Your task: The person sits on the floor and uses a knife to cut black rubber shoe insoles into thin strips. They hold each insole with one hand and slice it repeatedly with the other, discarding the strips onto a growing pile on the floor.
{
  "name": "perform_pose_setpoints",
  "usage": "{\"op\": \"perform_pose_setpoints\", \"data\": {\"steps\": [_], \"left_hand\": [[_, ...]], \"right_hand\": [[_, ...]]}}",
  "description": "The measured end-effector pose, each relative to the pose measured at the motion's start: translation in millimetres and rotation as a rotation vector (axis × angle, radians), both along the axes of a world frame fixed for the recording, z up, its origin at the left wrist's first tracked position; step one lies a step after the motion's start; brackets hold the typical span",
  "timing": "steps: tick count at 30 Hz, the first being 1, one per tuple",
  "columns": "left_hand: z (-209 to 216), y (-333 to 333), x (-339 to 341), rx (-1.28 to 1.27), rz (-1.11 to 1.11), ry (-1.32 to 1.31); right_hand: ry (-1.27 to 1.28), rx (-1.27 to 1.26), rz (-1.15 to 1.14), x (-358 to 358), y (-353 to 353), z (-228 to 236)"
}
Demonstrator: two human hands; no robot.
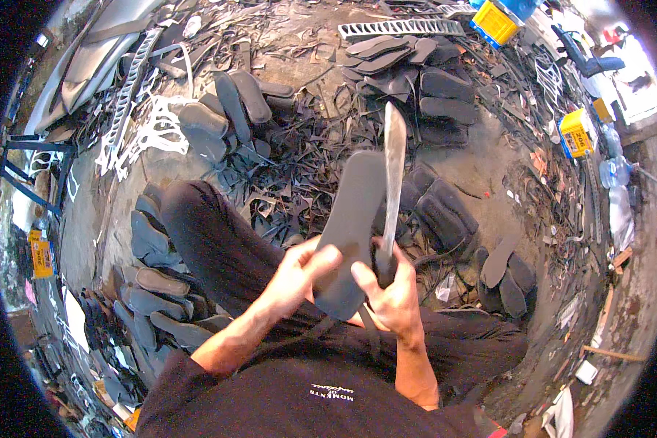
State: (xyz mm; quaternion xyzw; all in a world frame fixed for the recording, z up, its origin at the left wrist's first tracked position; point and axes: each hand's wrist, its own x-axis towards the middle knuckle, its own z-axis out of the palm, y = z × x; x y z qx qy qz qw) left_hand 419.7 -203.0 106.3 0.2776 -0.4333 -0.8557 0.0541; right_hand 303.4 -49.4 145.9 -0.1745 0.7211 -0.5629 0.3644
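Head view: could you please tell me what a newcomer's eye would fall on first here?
At centre, the left hand holds a dark grey shoe sole upright while the right hand grips a long knife whose blade lies along the sole's right edge. All around on the dirt floor lie stacks of similar soles and black offcuts.

The knife (394,171) handle is hidden inside the right hand (390,288). The heel of the dark sole (354,219) is covered by the left hand (299,274) thumb. Beyond the hands, scraps blur together; far right, possibly bottles (615,171), cropped by the rim.
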Motion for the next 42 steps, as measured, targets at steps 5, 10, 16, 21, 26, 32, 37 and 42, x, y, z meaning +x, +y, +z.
{"op": "perform_pose_setpoints", "data": {"steps": [5,10,16,21,26,32,37,42], "left_hand": [[-6.6,-37.4,-23.2,-0.081,0.045,-0.074],[20.7,-29.5,-20.7,0.074,0.025,-0.064],[32.1,-30.4,-7.7,0.126,-0.162,-0.063],[54.0,-21.7,-7.2,0.107,-0.147,0.061],[68.4,-22.3,-2.1,0.057,-0.217,0.077],[80.5,-20.8,-4.7,0.023,-0.332,0.022],[76.0,-9.0,-10.5,-0.041,-0.490,0.046],[74.6,2.1,-20.4,0.081,-0.534,-0.133]], "right_hand": [[0.172,0.068,0.139,30.6,26.2,-27.3],[0.550,0.227,-0.073,37.0,36.6,-24.3],[0.660,0.214,-0.076,50.8,70.6,-51.5],[0.573,0.240,0.143,-2.3,57.8,34.2],[0.556,0.320,0.325,-28.4,43.5,95.1],[0.408,0.399,0.512,-55.1,22.1,123.5],[0.252,0.471,0.804,-84.7,16.1,139.5],[0.212,0.684,0.930,-104.2,-3.1,126.7]]}}
